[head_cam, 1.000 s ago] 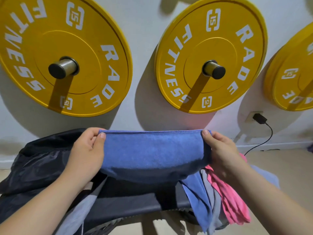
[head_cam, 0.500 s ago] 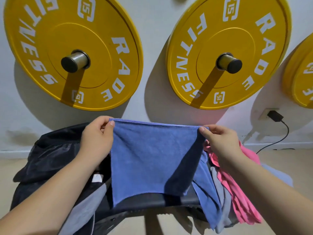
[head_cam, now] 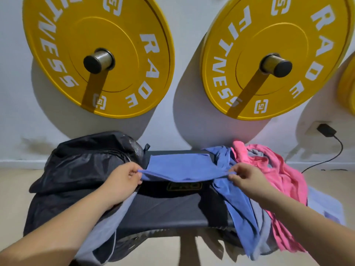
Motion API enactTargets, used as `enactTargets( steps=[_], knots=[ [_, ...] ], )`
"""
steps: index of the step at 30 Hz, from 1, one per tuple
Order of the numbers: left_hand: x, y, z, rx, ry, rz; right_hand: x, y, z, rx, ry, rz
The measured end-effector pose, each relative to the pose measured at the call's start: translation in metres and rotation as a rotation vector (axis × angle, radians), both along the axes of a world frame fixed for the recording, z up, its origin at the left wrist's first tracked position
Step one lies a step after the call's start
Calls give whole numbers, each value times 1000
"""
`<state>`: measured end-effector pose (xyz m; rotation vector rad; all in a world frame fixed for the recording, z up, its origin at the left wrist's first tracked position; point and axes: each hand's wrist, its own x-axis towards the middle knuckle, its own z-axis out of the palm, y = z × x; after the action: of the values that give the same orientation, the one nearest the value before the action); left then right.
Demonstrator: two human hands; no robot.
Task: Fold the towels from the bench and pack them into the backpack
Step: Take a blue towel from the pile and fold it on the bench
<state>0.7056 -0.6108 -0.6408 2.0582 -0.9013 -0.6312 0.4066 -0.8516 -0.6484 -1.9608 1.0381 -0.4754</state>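
Observation:
A blue towel (head_cam: 178, 167) lies spread over the far part of the dark bench (head_cam: 169, 210). My left hand (head_cam: 123, 181) pinches its near left corner and my right hand (head_cam: 244, 177) pinches its near right corner, both held just above the bench. The black backpack (head_cam: 84, 164) sits on the bench's left end, close beside my left hand. A heap of loose towels drapes over the right end: another blue towel (head_cam: 238, 206), a grey towel (head_cam: 259, 223) and a pink towel (head_cam: 278, 169).
Two yellow weight plates (head_cam: 99, 54) (head_cam: 276, 56) hang on pegs on the white wall behind the bench, with part of a third at the right edge. A black charger (head_cam: 325, 130) is plugged in at the right, its cable trailing to the beige floor.
The blue towel hung in the air from both hands; now it has come down and lies over the bench, with both hands lower and still holding its near corners.

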Motion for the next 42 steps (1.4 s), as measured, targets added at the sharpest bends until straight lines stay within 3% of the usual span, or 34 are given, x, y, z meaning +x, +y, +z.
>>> enactTargets(
  steps=[2, 5, 7, 12, 16, 23, 28, 33, 35, 39, 42],
  knots=[
    [1, 11, -13, 140, 18, -84, -10, 2, -18, 26, 247, 158],
    [0, 21, -21, 257, 40, -137, -14, 10, -24, 22, 464, 365],
    [-3, 26, -23, 315, 97, -155, -15, 15, -21, 53, 536, 433],
    [-12, 33, -18, 496, 266, -198, -22, 18, -12, 358, 601, 383],
    [-13, 28, -18, 537, 199, -233, -22, 16, -13, 408, 666, 394],
    [-5, 0, -44, 420, 59, -74, 1, 15, -26, 237, 441, 208],
    [13, -25, -63, 512, -197, -112, 29, -2, -43, 7, 592, 172],
    [12, -49, -73, 714, -522, -218, 57, -21, -62, -29, 669, 244],
    [2, -62, -72, 697, -616, -244, 60, -25, -74, 15, 611, 168],
    [-23, -91, -92, 459, -459, -414, 62, -38, -90, -71, 506, 86],
    [-38, -98, -111, 481, -442, -578, 64, -41, -95, -107, 439, 90]
  ],
)
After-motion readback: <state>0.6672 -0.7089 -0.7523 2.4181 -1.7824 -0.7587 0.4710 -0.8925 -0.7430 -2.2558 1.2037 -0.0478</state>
